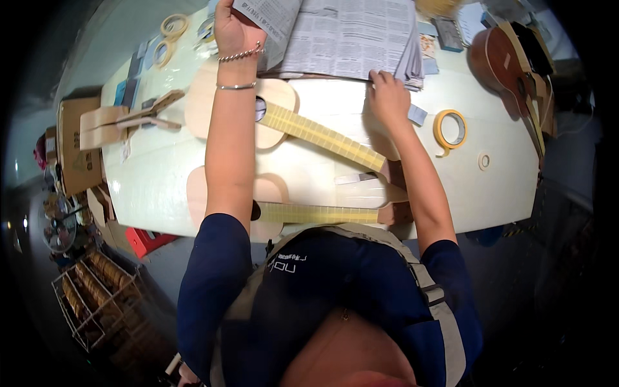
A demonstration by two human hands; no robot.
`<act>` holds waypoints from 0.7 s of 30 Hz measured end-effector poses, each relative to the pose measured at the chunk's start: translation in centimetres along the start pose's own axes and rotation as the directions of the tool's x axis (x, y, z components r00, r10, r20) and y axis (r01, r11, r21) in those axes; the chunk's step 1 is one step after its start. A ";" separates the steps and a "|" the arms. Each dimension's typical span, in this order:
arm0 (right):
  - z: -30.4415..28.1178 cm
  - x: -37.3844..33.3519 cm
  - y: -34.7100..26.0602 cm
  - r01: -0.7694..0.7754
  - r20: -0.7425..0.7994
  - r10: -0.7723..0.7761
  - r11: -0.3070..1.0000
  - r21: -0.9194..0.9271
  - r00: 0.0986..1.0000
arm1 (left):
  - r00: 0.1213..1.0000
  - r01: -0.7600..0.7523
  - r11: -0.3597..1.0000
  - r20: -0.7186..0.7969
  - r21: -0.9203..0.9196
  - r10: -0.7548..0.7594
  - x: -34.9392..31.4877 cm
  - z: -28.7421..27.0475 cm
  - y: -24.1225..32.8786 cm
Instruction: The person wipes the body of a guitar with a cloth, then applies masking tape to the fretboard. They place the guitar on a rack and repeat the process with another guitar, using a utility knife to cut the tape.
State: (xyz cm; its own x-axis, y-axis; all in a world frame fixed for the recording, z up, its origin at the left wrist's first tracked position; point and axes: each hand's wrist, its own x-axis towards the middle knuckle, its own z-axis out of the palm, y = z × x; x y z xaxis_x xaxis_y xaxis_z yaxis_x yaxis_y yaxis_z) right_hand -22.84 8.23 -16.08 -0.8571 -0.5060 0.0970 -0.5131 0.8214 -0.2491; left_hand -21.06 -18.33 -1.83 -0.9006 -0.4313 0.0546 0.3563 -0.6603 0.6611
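My left hand (238, 29) is closed on the raised left part of a newspaper (274, 29), its fingers partly hidden by the page. The rest of the newspaper stack (351, 39) lies at the table's far side. At the stack's near right edge, my right hand (389, 100) rests with loosely bent fingers, the tips touching the paper. Below my arms are two unfinished ukuleles with pale wooden bodies. The farther ukulele (280, 103) slants, its fretboard masked with yellow tape; the nearer ukulele (271, 190) lies sideways, partly behind my left arm.
On the right of the white table (477, 206) are a yellow tape roll (450, 129), a small ring (483, 161) and a brown ukulele (496, 68). Tape rolls (174, 26) and wooden pieces (103, 126) lie left. A cardboard box (78, 145) stands beside the table.
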 end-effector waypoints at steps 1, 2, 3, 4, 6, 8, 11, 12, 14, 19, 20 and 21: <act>-1.4 -0.3 -0.9 0.015 -0.131 0.005 0.987 0.157 0.991 | 0.999 -0.011 1.000 0.053 -0.007 0.012 -2.4 0.6 1.9; -2.9 -0.6 -1.7 0.047 -0.260 0.036 0.951 0.305 0.965 | 0.997 0.058 0.998 0.048 0.014 -0.059 -5.8 1.3 2.6; -4.4 -1.1 -2.8 0.201 -0.443 -0.046 0.929 0.311 0.895 | 0.991 0.128 0.991 0.044 0.029 -0.130 -9.4 2.0 2.7; -5.6 -1.8 -4.3 0.357 -0.608 -0.111 0.884 0.300 0.786 | 0.936 0.303 0.952 0.200 -0.034 -0.290 -13.0 1.2 2.7; -6.0 -3.3 -5.2 0.544 -0.781 -0.251 0.829 0.132 0.572 | 0.873 0.473 0.878 0.092 0.074 -0.479 -20.7 1.9 0.7; -8.5 -5.7 -6.7 0.632 -0.771 -0.363 0.772 0.065 0.523 | 0.759 0.651 0.743 0.141 -0.153 -0.636 -26.9 1.5 -0.5; -10.0 -8.6 -6.7 0.495 -0.535 -0.089 0.529 0.689 0.840 | 0.829 0.553 0.803 -0.058 0.224 -0.556 -32.8 0.8 -0.7; -9.2 -10.5 -6.6 0.313 -0.311 -0.051 0.252 0.916 0.949 | 0.822 0.555 0.628 -0.243 0.545 -0.515 -34.4 -0.3 -0.9; -8.8 -14.6 -7.7 -0.346 0.270 -0.245 -0.361 0.866 0.931 | 0.946 0.311 0.622 -0.169 0.718 -0.278 -36.5 -1.2 -2.0; -7.8 -21.9 -11.7 -0.814 0.504 -0.689 -0.580 0.047 0.520 | 0.985 -0.163 0.598 0.168 0.785 0.047 -38.8 0.3 -4.8; -7.9 -22.4 -11.8 -0.840 0.495 -0.721 -0.542 0.032 0.484 | 0.958 -0.277 0.566 0.268 0.776 0.101 -39.1 0.5 -4.7; -7.8 -22.5 -11.5 -0.865 0.490 -0.746 -0.500 0.037 0.452 | 0.946 -0.299 0.478 0.323 0.826 0.033 -39.2 0.8 -4.2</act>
State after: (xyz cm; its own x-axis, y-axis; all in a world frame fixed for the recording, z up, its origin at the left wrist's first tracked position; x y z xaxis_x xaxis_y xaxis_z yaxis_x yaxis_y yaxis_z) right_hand 1.99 12.27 -7.84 0.0181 -0.9700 -0.2426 0.9998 0.0175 0.0045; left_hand 12.52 1.81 -6.10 -0.9206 -0.2306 0.3151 0.2337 0.3210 0.9178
